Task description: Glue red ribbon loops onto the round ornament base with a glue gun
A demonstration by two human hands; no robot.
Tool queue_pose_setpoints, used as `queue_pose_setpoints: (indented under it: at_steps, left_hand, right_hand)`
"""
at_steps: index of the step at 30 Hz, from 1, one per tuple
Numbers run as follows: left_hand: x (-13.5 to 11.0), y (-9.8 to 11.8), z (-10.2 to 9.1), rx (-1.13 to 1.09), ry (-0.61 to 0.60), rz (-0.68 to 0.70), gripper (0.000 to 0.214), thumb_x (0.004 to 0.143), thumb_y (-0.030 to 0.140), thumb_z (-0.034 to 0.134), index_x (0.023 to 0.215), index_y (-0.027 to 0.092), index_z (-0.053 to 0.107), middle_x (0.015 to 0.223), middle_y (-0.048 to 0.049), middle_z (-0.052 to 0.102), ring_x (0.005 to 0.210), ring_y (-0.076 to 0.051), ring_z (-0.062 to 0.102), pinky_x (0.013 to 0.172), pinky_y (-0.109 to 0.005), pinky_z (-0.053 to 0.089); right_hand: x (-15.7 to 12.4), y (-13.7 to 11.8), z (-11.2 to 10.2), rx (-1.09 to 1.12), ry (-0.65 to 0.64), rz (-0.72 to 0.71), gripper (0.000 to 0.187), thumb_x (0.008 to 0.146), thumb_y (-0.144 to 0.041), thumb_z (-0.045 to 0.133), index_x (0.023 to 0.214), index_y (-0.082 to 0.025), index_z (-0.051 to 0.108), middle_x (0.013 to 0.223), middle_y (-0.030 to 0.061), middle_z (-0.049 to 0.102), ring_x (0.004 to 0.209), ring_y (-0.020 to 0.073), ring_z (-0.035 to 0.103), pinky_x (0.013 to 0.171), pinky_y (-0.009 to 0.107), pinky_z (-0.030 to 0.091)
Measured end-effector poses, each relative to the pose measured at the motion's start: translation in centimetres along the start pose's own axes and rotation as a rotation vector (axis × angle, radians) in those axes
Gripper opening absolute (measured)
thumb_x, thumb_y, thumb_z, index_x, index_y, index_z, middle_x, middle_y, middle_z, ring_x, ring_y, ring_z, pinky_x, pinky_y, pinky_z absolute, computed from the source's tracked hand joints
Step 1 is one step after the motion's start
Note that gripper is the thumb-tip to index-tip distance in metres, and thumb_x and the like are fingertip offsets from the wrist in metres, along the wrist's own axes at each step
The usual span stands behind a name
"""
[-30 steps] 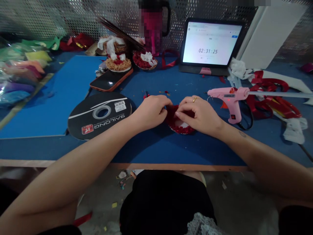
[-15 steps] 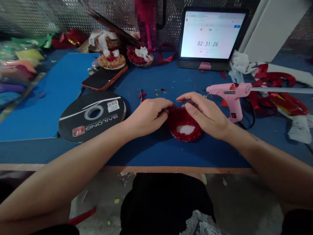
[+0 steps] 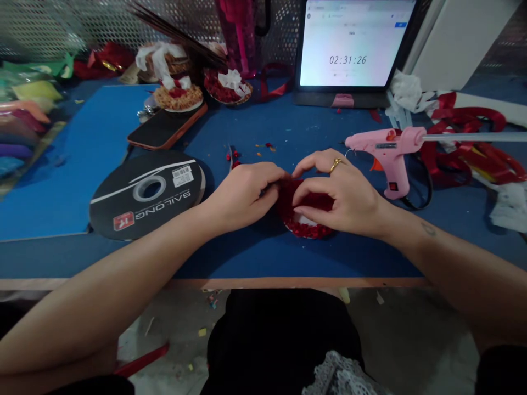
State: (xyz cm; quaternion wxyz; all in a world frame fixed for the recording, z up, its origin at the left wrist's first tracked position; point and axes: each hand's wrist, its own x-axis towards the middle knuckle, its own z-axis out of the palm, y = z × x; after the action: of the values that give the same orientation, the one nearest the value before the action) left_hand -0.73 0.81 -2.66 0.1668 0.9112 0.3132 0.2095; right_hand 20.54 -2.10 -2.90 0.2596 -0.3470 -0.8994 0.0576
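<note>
A round red piece (image 3: 312, 231) with a ruffled, tufted surface and a white patch in its middle rests on the blue tabletop between my hands. My left hand (image 3: 253, 195) grips it at the upper left edge, thumb and index finger closed there; the fingertips are partly hidden. Over its right side arches my right hand (image 3: 340, 189), wearing a gold ring, with curved fingers apart and nothing visible in them. Its index fingertip is close to the left fingertips. Right of my hands lies a pink hot glue gun (image 3: 389, 148) with a long clear glue stick in its back.
A black ribbon spool (image 3: 111, 196) lies left of my hands, near a phone (image 3: 152, 129). Behind are small decorated hats (image 3: 178, 97) and a tablet (image 3: 354, 44) showing a timer. Red ribbon (image 3: 473, 120) tangles at right. Small scraps (image 3: 265, 146) dot the tabletop.
My right hand has turned and moved left over the red piece, its fingers curling and covering more of it. My left hand keeps its grip. The whole view has shifted slightly.
</note>
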Motion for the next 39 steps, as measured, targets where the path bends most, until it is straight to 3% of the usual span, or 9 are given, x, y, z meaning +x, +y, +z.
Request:
queue_pose_setpoints:
  at_steps: [6,12,16,19,25,30,34,36,39]
  left_hand:
    - [0.0,-0.2,-0.4,0.039,0.083,-0.033,0.031,0.087,0.013,0.041,0.102,0.020,0.067,0.102,-0.0036,0.071,0.095,-0.018,0.065,0.088,-0.032,0.051]
    - [0.2,-1.6,-3.2,0.336,0.255,-0.115,0.022,0.091,0.021,0.046,0.103,0.020,0.064,0.108,-0.0045,0.068,0.099,-0.019,0.061,0.093,-0.036,0.050]
    - [0.4,-3.0,-4.6,0.573,0.147,-0.308,0.026,0.090,0.023,0.047,0.108,0.017,0.064,0.110,-0.0078,0.066,0.098,-0.024,0.059,0.089,-0.043,0.049]
    - [0.5,-4.0,-4.6,0.629,0.047,-0.354,0.019,0.085,0.023,0.053,0.096,0.018,0.068,0.097,-0.0070,0.067,0.089,-0.024,0.058,0.081,-0.041,0.049]
    - [0.1,-5.6,-3.7,0.466,0.059,-0.185,0.011,0.081,0.028,0.058,0.077,0.021,0.065,0.078,-0.0019,0.063,0.076,-0.018,0.055,0.075,-0.033,0.046]
    - [0.3,-6.3,-3.2,0.473,0.050,-0.176,0.009,0.075,0.024,0.057,0.069,0.021,0.062,0.075,-0.0050,0.064,0.080,-0.023,0.060,0.073,-0.034,0.047]
    - [0.7,-5.0,-3.4,0.467,0.071,-0.219,0.011,0.077,0.022,0.056,0.072,0.020,0.065,0.077,-0.0050,0.065,0.079,-0.021,0.059,0.070,-0.033,0.046]
    - [0.8,-3.8,-3.4,0.317,0.157,-0.237,0.012,0.081,0.026,0.057,0.078,0.019,0.067,0.081,-0.0027,0.066,0.076,-0.016,0.058,0.068,-0.031,0.046]
    - [0.8,-2.0,-3.0,-0.097,0.280,-0.253,0.017,0.085,0.032,0.060,0.084,0.017,0.067,0.081,-0.0007,0.067,0.071,-0.011,0.058,0.061,-0.025,0.046]
  right_hand:
    - [0.3,-0.5,-0.5,0.105,0.127,0.078,0.010,0.086,-0.026,0.060,0.078,-0.023,0.066,0.096,0.0045,0.065,0.092,0.0224,0.060,0.088,0.043,0.044]
    - [0.3,-0.7,-1.2,0.356,0.323,0.242,0.018,0.093,-0.023,0.046,0.081,-0.023,0.059,0.085,0.0039,0.065,0.081,0.0186,0.061,0.073,0.035,0.048]
    - [0.2,-0.8,-1.5,0.412,0.350,0.261,0.023,0.087,-0.019,0.044,0.069,-0.023,0.057,0.073,0.0031,0.062,0.070,0.0178,0.058,0.066,0.035,0.047]
    - [0.3,-0.8,-1.9,0.413,0.335,0.270,0.030,0.085,-0.021,0.044,0.056,-0.025,0.049,0.060,0.0031,0.056,0.059,0.0176,0.051,0.060,0.036,0.045]
    - [0.3,-0.4,-1.8,0.396,0.355,0.243,0.025,0.075,-0.012,0.043,0.054,-0.025,0.047,0.058,0.0017,0.055,0.056,0.0169,0.049,0.058,0.035,0.042]
    - [0.3,-0.1,-1.5,0.412,0.365,0.173,0.026,0.070,-0.005,0.039,0.055,-0.023,0.049,0.056,-0.0006,0.055,0.054,0.0138,0.047,0.058,0.032,0.038]
    - [0.3,-0.1,-1.4,0.395,0.347,0.169,0.027,0.071,-0.004,0.040,0.055,-0.023,0.050,0.057,-0.0013,0.056,0.055,0.0135,0.048,0.060,0.031,0.039]
    - [0.3,0.1,-1.3,0.397,0.356,0.175,0.025,0.070,-0.005,0.041,0.057,-0.022,0.053,0.058,-0.0014,0.057,0.056,0.0131,0.050,0.059,0.031,0.039]
    - [0.3,0.4,-0.9,0.378,0.335,0.225,0.019,0.077,-0.009,0.047,0.074,-0.020,0.062,0.071,0.0000,0.064,0.064,0.0136,0.055,0.058,0.028,0.040]
